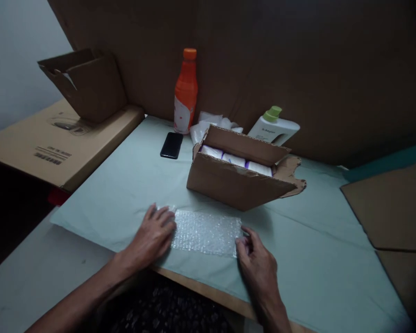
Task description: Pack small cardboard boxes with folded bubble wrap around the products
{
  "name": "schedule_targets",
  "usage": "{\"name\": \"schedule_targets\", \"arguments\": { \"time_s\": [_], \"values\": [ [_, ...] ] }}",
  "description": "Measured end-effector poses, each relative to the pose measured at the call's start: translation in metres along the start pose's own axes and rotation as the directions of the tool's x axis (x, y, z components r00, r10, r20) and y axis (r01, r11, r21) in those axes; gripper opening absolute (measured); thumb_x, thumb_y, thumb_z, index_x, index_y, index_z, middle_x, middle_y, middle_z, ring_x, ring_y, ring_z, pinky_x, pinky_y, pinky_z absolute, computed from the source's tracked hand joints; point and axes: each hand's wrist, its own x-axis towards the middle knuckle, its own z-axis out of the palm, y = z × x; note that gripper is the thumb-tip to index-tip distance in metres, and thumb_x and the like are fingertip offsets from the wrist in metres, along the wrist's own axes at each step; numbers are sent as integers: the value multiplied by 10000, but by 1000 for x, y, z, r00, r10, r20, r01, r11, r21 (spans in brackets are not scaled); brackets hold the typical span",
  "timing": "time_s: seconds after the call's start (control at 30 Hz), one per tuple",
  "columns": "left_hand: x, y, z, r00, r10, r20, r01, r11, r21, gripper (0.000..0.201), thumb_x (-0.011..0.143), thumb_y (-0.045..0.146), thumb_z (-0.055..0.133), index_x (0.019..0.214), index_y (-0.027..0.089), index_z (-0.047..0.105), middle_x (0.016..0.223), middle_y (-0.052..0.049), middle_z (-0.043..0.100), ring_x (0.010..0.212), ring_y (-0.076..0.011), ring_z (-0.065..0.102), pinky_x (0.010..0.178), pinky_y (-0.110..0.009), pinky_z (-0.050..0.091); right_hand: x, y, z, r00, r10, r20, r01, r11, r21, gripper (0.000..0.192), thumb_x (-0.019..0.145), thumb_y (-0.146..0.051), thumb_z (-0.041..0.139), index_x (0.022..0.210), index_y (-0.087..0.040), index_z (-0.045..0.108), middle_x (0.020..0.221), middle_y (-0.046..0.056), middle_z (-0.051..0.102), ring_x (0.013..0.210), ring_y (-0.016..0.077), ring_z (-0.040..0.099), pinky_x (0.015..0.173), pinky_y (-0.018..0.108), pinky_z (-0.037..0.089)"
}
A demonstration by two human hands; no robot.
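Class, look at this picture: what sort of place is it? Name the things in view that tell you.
Probably a makeshift home packing spot. A sheet of bubble wrap lies under both hands, an open cardboard box holds white rolls, and cardboard sheets line the back.

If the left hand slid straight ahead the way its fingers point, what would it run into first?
Probably the open cardboard box: the left hand lies flat on the bubble wrap, fingers aimed up and right. Depth is unclear.
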Motion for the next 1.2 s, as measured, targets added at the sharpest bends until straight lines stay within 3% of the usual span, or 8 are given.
{"name": "schedule_targets", "arguments": {
  "time_s": [0.2,0.33,0.5,0.67,0.8,0.9,1.03,1.2],
  "values": [
    [-36,-44,-16,957,-247,-149,238,968,-76,237,846,86,462,922,216,645,921,-61,666,877,-228,633,775,-359,530,-16,11,-15,997,9,-71,-11,1000,-22,422,905,-469,478,1194,-215,652,796,56,727,697,241,683,636,338,489],
    [-46,-62,-27,902,-360,-236,365,931,-26,178,854,155,478,854,221,643,846,-48,664,829,-242,627,747,-372,516,-20,40,-37,995,66,-79,-79,980,-180,501,904,-545,432,1210,-211,647,839,98,736,747,310,693,652,419,509],
    [-34,-30,-62,814,-317,-486,372,928,18,254,905,207,522,1125,210,649,1138,-112,656,1078,-309,619,938,-492,510,-15,55,-62,965,-140,-221,40,915,-402,650,930,-613,370,1237,-111,645,1324,269,600,1143,494,581,861,647,477],
    [13,37,-25,969,187,-161,-193,981,-24,569,942,217,512,1496,192,386,1542,-143,460,1472,-303,359,1199,-524,298,-4,-31,5,848,-529,10,524,836,-162,464,949,-255,431,1397,-205,542,1425,165,571,1319,338,517,1046,546,439],
    [11,14,20,984,159,82,-151,984,-98,664,925,445,598,1495,156,416,1571,-181,416,1489,-358,323,1231,-578,144,0,-54,48,716,-646,266,681,730,-61,568,917,-246,523,1478,-171,478,1526,143,490,1420,309,416,1109,495,399],
    [-13,-28,22,993,44,111,-35,996,-87,647,922,468,607,1510,285,409,1634,-99,319,1512,-360,269,1231,-606,94,-5,1,24,759,-598,258,646,742,-181,534,955,-367,528,1467,-215,501,1540,120,480,1421,316,415,1116,516,367],
    [-32,-50,6,995,14,98,-11,999,-36,614,955,447,562,1529,363,363,1646,-58,301,1509,-356,278,1225,-620,130,-23,90,-38,927,-374,38,356,840,-410,482,1013,-429,375,1363,-173,586,1437,167,575,1311,342,525,984,527,438],
    [-25,-28,-7,989,1,-147,4,999,34,578,975,303,509,1530,257,358,1615,-142,344,1494,-341,309,1201,-582,249,-31,93,-59,975,-147,-165,68,910,-410,509,979,-541,373,1162,-173,673,1204,158,700,1097,327,630,870,475,474]
  ]
}}
